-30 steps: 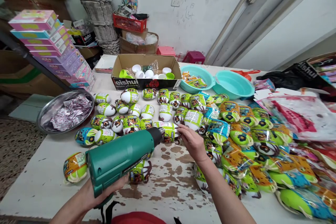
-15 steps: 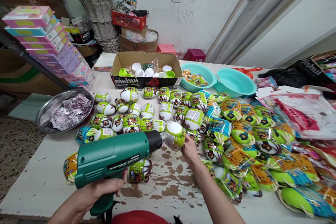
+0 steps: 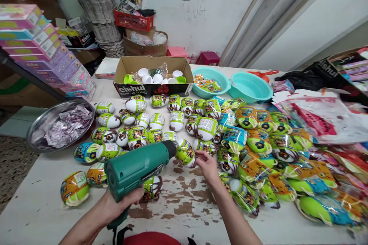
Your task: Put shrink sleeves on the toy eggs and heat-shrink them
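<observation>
My left hand (image 3: pixel 122 203) is wrapped round the handle of a green heat gun (image 3: pixel 138 170). The gun's dark nozzle points right, close beside a green-and-white plastic egg (image 3: pixel 185 154) in a printed clear wrapper. At the egg's right end, the fingertips of my right hand (image 3: pixel 207 166) grip it, and it leans at a slant just above the table. Behind the gun, another wrapped egg (image 3: pixel 153 188) is partly hidden. Several more wrapped eggs (image 3: pixel 138 137) lie in loose rows beyond the nozzle.
Wrapped orange, blue and green eggs (image 3: pixel 258 141) pile up at right. A steel bowl (image 3: pixel 31 128) of small sachets sits at left. Farther back stand a cardboard box (image 3: pixel 155 63) of egg halves and two turquoise basins (image 3: pixel 251 88). Stacked pink boxes (image 3: pixel 37 46) rise at left.
The egg in my right hand has turned and tilted, showing more of its printed side. The heat gun has swung, its body angled more towards me. The view has shifted slightly.
</observation>
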The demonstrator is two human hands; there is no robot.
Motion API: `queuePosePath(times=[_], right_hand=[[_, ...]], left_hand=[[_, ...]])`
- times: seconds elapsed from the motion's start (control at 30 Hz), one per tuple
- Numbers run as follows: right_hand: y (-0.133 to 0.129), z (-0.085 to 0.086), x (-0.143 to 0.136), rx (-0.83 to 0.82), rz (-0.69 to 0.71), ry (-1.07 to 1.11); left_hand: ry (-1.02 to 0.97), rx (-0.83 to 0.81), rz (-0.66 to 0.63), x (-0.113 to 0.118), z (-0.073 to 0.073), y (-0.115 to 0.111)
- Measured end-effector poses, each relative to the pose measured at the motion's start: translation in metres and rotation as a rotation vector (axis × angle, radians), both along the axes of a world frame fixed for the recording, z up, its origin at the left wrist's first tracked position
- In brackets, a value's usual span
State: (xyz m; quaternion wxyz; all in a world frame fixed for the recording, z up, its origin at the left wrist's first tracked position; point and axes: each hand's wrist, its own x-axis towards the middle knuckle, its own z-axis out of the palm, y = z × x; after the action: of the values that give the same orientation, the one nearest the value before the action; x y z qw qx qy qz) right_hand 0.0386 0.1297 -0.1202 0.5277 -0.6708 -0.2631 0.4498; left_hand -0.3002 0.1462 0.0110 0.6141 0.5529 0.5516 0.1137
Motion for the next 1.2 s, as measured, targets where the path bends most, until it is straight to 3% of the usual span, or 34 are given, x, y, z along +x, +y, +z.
queuePosePath(times=[0.17, 0.27, 0.37, 0.5, 0.7, 0.97, 1.2], right_hand=[[-0.014, -0.006, 0.006, 0.036, 0.090, -0.326], [-0.018, -0.020, 0.000, 0.052, 0.172, -0.455], [-0.020, -0.032, -0.001, 0.063, 0.262, -0.480], [-0.016, -0.036, 0.010, 0.082, 0.315, -0.505], [0.026, -0.034, 0.019, 0.116, 0.208, -0.561], [0.095, -0.046, -0.009, -0.068, 0.138, -0.542], [0.137, -0.038, -0.023, -0.252, 0.144, -0.514]], left_hand=[[-0.020, -0.047, -0.173, 0.010, -0.009, 0.005], [-0.038, -0.011, -0.048, 0.039, -0.023, 0.027], [-0.067, 0.062, 0.072, 0.080, -0.035, 0.066], [-0.137, 0.043, 0.166, 0.115, -0.048, 0.112], [-0.111, 0.068, 0.285, 0.111, -0.055, 0.129], [-0.168, 0.034, 0.163, 0.122, -0.045, 0.133], [-0.130, 0.018, 0.165, 0.111, -0.035, 0.135]])
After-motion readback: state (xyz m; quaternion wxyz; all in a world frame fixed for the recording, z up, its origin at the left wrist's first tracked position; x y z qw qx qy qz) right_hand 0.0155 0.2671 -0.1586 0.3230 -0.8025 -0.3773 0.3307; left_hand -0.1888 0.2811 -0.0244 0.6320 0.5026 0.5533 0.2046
